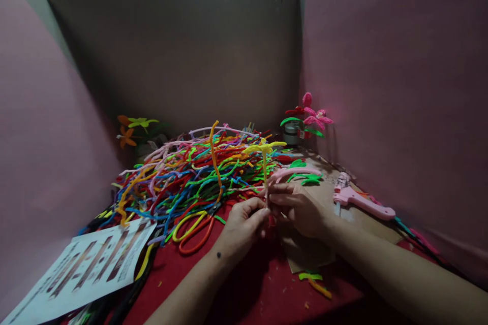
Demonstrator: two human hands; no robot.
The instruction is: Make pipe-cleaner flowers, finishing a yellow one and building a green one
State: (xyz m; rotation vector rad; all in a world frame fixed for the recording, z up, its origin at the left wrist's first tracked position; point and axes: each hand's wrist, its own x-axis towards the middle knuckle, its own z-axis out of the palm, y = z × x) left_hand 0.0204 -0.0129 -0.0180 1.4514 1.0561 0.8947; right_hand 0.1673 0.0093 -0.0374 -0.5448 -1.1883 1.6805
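Note:
A yellow pipe-cleaner flower (264, 148) stands upright over my hands on a thin yellow stem. My left hand (246, 221) pinches the lower part of that stem between thumb and fingers. From the other side my right hand (299, 207) has its closed fingertips at the same spot. A pale pink pipe cleaner (295, 172) curves just beyond my right hand, and pale pink also shows on the stem at the fingertips. Whether the two pink parts are joined I cannot tell. The stem's lower end is hidden by my fingers.
Beyond my hands lies a heap of coloured pipe cleaners (190, 177), with scissors (196, 236) at its front. A pink glue gun (362, 202) rests on cardboard (305, 251) at right. A printed sheet (87, 269) lies left. Finished flowers (318, 118) stand at the back. Pink walls enclose both sides.

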